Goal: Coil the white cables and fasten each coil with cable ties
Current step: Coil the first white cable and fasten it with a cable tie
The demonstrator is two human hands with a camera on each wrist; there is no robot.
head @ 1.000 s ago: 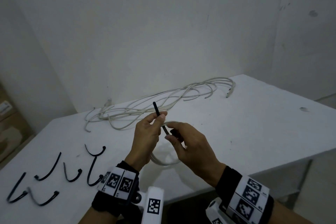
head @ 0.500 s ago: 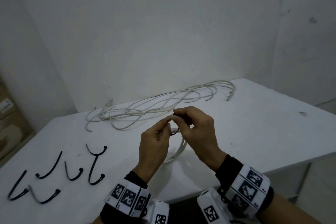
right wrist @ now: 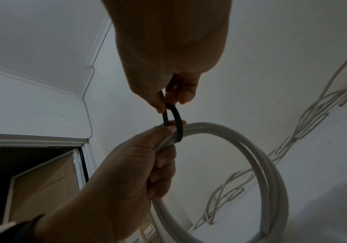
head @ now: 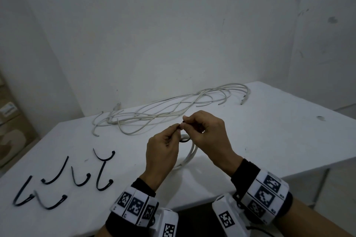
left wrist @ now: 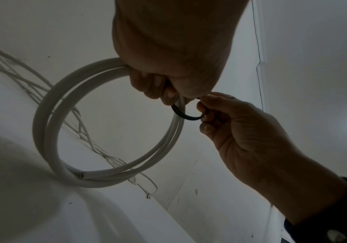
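Over the white table [head: 269, 131] my left hand [head: 178, 128] grips a small coil of white cable [head: 189, 158] at its top and pinches one end of a black cable tie [head: 185, 141]. The tie loops round the coil's strands [right wrist: 178, 125]. My right hand [head: 184, 122] pinches the tie's other end just above the coil, fingertips almost touching the left thumb. In the left wrist view the coil [left wrist: 44, 123] hangs as a full ring, with the tie [left wrist: 187, 116] bowed between both hands.
A tangle of loose white cables [head: 169, 109] lies along the table's far edge by the wall. Several spare black cable ties [head: 57, 177] lie at the near left. Cardboard boxes [head: 11, 132] stand off the table's left side.
A second ago the tie stuck up straight from my left pinch. Now it is bent into a loop round the coil, and my right hand has come up to meet the left.
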